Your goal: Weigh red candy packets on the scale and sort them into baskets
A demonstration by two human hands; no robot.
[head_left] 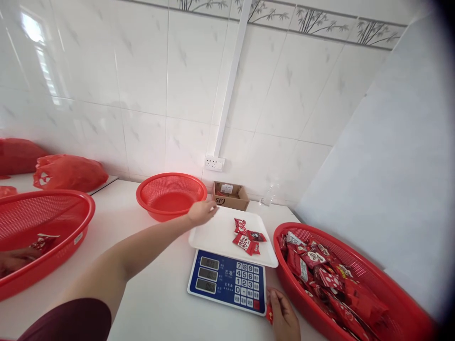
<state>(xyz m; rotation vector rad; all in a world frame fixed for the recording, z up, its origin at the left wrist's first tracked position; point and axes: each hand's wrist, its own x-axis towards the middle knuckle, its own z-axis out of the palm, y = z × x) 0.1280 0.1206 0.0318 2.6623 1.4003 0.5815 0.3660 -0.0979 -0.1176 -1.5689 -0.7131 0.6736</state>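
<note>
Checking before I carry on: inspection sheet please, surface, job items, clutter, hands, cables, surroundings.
Surface: white table.
Job's things: red packets on the white tray of the scale; more in the right basket.
Clutter: cardboard box and clear container near the wall.
Hands: left hand at the tray's far left corner, grip unclear; right hand holding a red packet.
Cables: nothing seen.
Surroundings: tiled wall with socket; another person's hand in the left basket.

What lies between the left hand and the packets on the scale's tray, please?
In the head view, only bare white tray lies between the left hand and those packets.
</note>
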